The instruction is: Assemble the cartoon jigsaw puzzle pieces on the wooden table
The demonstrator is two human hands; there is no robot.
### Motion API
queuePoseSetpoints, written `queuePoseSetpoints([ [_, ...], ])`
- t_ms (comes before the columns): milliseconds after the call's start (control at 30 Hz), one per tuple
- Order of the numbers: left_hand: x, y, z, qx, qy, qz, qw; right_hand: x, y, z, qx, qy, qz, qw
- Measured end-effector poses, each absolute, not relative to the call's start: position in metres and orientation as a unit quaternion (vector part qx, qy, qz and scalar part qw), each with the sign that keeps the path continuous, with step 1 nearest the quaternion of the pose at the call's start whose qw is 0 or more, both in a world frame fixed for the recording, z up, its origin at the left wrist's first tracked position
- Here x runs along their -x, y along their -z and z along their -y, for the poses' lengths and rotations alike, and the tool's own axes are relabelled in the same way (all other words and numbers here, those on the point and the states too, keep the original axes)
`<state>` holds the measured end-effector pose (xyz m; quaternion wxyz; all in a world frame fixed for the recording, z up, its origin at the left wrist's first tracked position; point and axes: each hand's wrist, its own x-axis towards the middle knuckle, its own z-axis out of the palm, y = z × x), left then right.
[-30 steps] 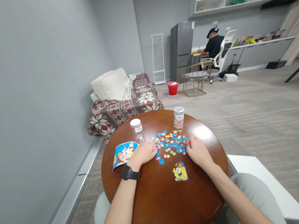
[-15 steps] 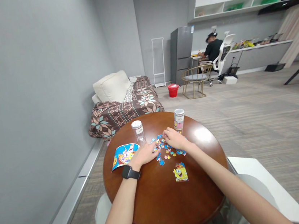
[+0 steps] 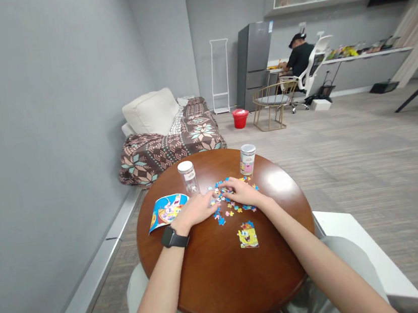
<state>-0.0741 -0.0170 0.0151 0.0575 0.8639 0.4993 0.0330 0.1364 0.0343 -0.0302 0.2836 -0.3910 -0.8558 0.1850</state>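
on the round, glossy brown wooden bench [image 3: 213, 272], a flat, mostly yellow joined puzzle section [image 3: 248, 236] lies on the person's side of the scattered blue, pink and yellow puzzle pieces [image 3: 237, 208], long axis running away from the person, ragged end toward them. both hands have loosely bent, parted fingers: left hand [image 3: 199, 208] at the pieces' left edge, right hand [image 3: 239, 191] over them; any grip cannot be told.

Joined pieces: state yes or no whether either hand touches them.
No, the joined pieces lie apart on the table, while the left hand and right hand are both at the loose pieces.
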Motion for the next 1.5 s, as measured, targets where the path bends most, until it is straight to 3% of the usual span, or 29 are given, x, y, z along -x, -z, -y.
queuePoseSetpoints([
  [400,0.069,-0.014,0.021,-0.871,-0.004,-0.490,0.037,-0.143,0.037,-0.042,0.399,-0.179,0.856,0.276],
  [767,0.073,-0.007,0.016,-0.869,-0.012,-0.493,0.031,-0.144,0.033,-0.042,0.394,-0.153,0.847,0.323],
  [1500,0.081,-0.013,0.012,-0.858,0.000,-0.511,0.057,-0.141,0.027,-0.034,0.363,-0.219,0.867,0.263],
])
